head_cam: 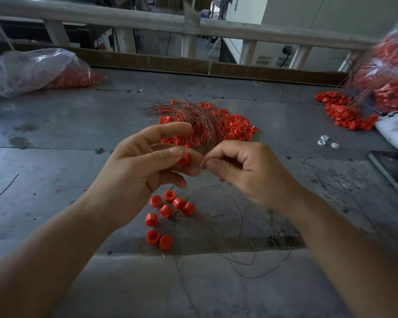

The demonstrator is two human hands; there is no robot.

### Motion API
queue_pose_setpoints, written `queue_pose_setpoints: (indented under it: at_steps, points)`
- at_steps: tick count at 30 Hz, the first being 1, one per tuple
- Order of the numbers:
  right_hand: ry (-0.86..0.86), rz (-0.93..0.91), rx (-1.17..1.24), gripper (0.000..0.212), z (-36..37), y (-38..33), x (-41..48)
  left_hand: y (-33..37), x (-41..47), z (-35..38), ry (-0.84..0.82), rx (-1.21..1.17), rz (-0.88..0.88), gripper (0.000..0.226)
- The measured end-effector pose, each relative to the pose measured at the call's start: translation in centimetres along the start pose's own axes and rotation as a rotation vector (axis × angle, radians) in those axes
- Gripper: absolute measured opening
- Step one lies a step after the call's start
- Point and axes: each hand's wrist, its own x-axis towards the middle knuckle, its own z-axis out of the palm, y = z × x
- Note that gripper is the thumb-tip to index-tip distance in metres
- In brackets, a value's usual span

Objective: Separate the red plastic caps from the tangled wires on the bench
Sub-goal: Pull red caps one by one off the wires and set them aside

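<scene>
The left hand (145, 164) is raised over the middle of the desk (55, 138) and pinches a single red cap (183, 159) between thumb and curled fingers, with the forefinger stretched out above it. The right hand (248, 171) sits just beside it, almost touching. Its thumb and forefinger are closed narrowly on a thin wire strand (200, 178) that comes out of the cap and hangs down between the two hands.

Beyond the hands, toward the far edge, lies a heap of red caps (237, 129) with a bundle of tangled wires (193, 113) across it. Below the hands, near the desk's near edge, nine loose red caps (166, 211) lie in a small scatter. Just to their right, loose wires (237, 228) curl over the surface and past the near edge.

A clear plastic bag (28, 70) with red caps inside rests at the far left corner. At the far right corner a second bag (391, 72) of caps and wires stands with spilled caps (340, 113) beside it. A white object (393, 131) and a dark flat device (393, 168) lie along the right edge, with small white pieces (326, 142) near them.
</scene>
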Motion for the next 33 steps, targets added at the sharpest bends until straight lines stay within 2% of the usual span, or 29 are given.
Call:
queue_pose_setpoints:
  at_steps: [7,9,11,14,17,20,26,33]
  points:
    - [0.058,0.024,-0.087,0.010,-1.5,0.3,0.0,0.2,0.1,0.0,0.093,0.132,0.049,0.019]
    - [0.040,0.048,-0.114,0.012,-1.8,0.4,0.0,0.1,0.1,-0.2,0.148,0.271,0.050,0.010]
    - [0.018,0.072,-0.163,0.015,-2.0,0.6,-0.1,-0.1,0.2,-0.6,0.195,0.476,0.047,0.021]
    - [-0.050,0.105,-0.246,0.019,-2.0,0.7,-0.1,-0.7,0.2,-0.9,0.176,0.866,0.074,0.028]
    - [-0.143,0.147,-0.307,0.018,-1.8,0.9,-0.2,-1.3,0.1,-1.1,0.141,1.046,0.072,0.032]
    - [-0.204,0.186,-0.347,0.011,-1.7,1.2,-0.2,-1.5,0.2,-1.1,0.093,1.131,0.067,0.033]
    - [-0.321,0.231,-0.439,0.011,-1.3,1.5,-0.2,-1.6,0.3,-1.1,0.012,1.201,0.041,0.029]
    - [-0.347,0.224,-0.470,0.017,-1.4,1.7,-0.1,-1.5,1.0,-2.0,0.290,1.156,0.097,0.028]
